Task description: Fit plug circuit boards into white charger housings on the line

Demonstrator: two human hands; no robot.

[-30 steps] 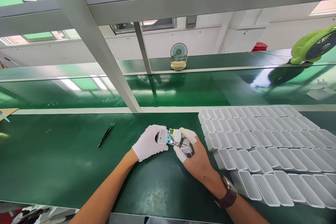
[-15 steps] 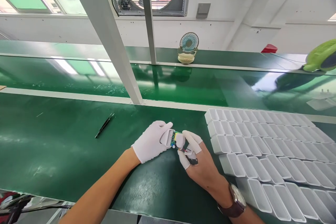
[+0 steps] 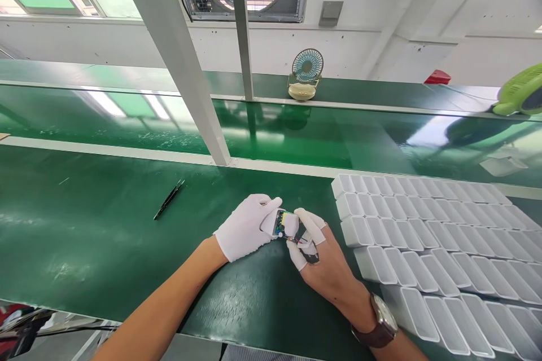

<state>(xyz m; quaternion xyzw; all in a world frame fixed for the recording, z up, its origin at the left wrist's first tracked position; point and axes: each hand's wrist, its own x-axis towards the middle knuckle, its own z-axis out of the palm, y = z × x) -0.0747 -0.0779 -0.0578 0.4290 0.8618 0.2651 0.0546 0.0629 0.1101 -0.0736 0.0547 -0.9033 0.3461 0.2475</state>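
- Board [image 3: 280,223] between the fingers [image 3: 276,203]; left hand [image 3: 243,228] grasps the shell [image 3: 268,227], right hand [image 3: 326,262] the board.
- Skewed pressure could jam its edge against the shell.
- Pinching could snag wires [image 3: 298,241] beside the right fingertips [image 3: 300,214].

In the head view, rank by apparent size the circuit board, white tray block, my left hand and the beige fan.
1. White tray block
2. Your left hand
3. Beige fan
4. Circuit board, partly hidden
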